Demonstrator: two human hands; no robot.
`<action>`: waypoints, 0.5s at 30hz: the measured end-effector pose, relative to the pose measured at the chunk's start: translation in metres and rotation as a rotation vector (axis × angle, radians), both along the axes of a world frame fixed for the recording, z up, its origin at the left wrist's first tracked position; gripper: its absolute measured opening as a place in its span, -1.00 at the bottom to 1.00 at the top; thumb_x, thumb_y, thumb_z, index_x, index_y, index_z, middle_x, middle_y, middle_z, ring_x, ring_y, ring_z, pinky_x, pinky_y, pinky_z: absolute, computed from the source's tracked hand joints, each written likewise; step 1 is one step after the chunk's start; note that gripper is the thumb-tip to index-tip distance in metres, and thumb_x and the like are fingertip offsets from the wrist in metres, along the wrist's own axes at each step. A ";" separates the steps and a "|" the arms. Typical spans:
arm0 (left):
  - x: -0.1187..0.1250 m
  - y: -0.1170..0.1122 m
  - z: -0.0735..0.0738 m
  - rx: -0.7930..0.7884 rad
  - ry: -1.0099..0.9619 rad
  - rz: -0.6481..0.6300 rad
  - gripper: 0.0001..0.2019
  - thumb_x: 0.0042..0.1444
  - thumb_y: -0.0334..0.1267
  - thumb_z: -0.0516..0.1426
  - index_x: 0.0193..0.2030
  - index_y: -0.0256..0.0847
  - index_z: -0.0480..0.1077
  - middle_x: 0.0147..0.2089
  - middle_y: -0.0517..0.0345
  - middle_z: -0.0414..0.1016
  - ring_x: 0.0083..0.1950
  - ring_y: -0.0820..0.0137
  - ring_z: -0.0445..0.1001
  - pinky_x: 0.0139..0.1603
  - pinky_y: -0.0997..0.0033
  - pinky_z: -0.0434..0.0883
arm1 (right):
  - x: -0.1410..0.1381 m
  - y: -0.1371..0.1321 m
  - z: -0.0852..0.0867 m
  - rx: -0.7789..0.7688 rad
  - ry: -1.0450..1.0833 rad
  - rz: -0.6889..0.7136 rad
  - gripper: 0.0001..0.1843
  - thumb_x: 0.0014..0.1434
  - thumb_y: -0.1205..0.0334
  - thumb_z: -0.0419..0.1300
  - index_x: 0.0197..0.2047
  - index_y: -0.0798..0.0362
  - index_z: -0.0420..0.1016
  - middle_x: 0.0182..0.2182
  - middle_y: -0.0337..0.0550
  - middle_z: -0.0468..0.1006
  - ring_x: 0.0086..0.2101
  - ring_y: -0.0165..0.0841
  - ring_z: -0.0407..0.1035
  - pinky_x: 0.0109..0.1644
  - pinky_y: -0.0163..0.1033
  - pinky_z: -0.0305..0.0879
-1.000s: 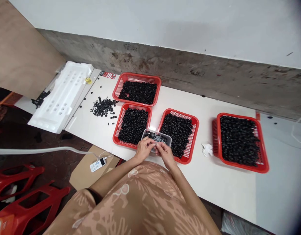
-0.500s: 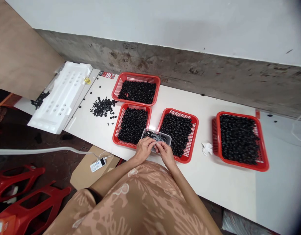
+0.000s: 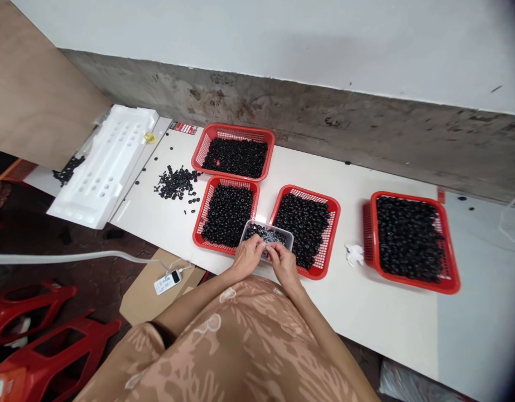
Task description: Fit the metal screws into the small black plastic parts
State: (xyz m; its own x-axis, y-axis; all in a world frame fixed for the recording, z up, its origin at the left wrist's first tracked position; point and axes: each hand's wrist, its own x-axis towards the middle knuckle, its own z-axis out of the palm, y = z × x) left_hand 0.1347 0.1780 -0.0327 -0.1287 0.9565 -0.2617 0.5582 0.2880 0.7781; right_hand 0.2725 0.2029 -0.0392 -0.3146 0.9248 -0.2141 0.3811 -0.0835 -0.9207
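While both bare hands work at its near side, a small rectangular translucent plastic tub (image 3: 266,228) rests across the two middle baskets, overlapping the corners of each; its long axis runs sideways across the person's front, slanting slightly toward the person on the right, and it holds a mix of tiny black and silvery parts (image 3: 265,236). The left hand (image 3: 249,258) has its fingers (image 3: 251,243) curled over the near rim, and the right hand (image 3: 283,264) is bunched just beside it at the same rim; both look pinched inward, but whether either grip clenches a part is too small to tell. Below the tub sits a red plastic mesh basket (image 3: 201,209) of black ring-shaped parts; to its right is a matching red plastic mesh basket (image 3: 321,272), also full; a third red plastic mesh basket (image 3: 234,128) stands beyond them; a fourth red plastic mesh basket (image 3: 412,287) stands well apart on the right. A loose heap of black parts (image 3: 176,183) lies directly on the long white desk (image 3: 157,223); a crumpled white tissue (image 3: 355,255) lies near the fourth basket; a white moulded foam tray (image 3: 102,167) with rows of holes lies at the desk's far left end.
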 end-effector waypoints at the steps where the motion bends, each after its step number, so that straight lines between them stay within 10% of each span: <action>1: 0.000 0.001 -0.004 -0.066 -0.128 0.041 -0.77 0.25 -0.15 -0.05 -0.34 -0.23 0.29 -0.45 0.22 0.35 -0.40 0.44 0.33 -0.31 0.44 0.22 | 0.000 0.000 0.002 0.048 -0.022 0.014 -0.65 0.25 0.01 0.02 -0.30 0.07 0.49 -0.53 -0.20 0.45 -0.49 -0.37 0.31 -0.30 -0.28 0.23; 6: -0.003 0.003 -0.013 -0.224 -0.498 0.083 -0.69 0.24 -0.13 -0.09 -0.47 -0.24 0.18 -0.53 0.25 0.24 -0.50 0.50 0.24 -0.39 0.48 0.24 | 0.001 0.000 -0.002 0.022 0.000 0.028 -0.67 0.24 0.01 0.04 -0.31 0.06 0.48 -0.50 -0.18 0.47 -0.48 -0.36 0.32 -0.30 -0.27 0.23; 15: -0.019 0.000 0.009 0.222 0.206 -0.345 -0.75 0.33 -0.22 -0.10 -0.09 -0.18 0.37 -0.15 0.13 0.46 -0.10 0.39 0.39 -0.08 0.40 0.24 | 0.000 0.000 -0.011 -0.605 0.495 -0.203 -0.59 -0.09 -0.10 0.36 -0.45 0.11 0.47 -0.56 -0.23 0.43 -0.58 -0.50 0.19 -0.46 -0.35 0.18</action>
